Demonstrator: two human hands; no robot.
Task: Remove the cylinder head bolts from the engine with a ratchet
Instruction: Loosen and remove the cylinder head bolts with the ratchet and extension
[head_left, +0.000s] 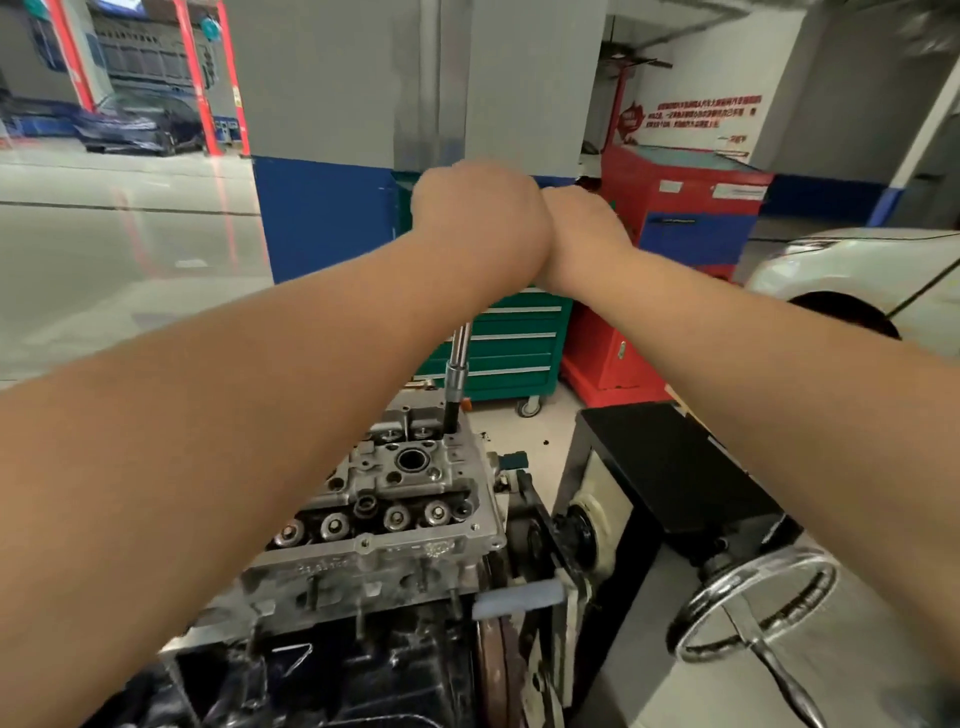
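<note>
- The grey cast-metal cylinder head (395, 499) sits atop the dark engine block (322, 675) in the lower centre of the frame, its round valve ends and a central bore exposed.
- A black engine stand (670, 478) with a chromed handwheel (756, 608) stands just right of the engine, at lower right.
- A green drawer tool cabinet (514, 343) on casters and a red and blue machine cabinet (691, 208) stand behind, at centre right.
- The left hand (478, 213) and right hand (582, 228), fists pressed side by side at upper centre, look clenched; what they grasp is hidden behind them.
- A chrome ratchet extension bar (458, 358) with a dark socket drops from below the hands into the far end of the cylinder head; the bolt itself is not visible.
</note>
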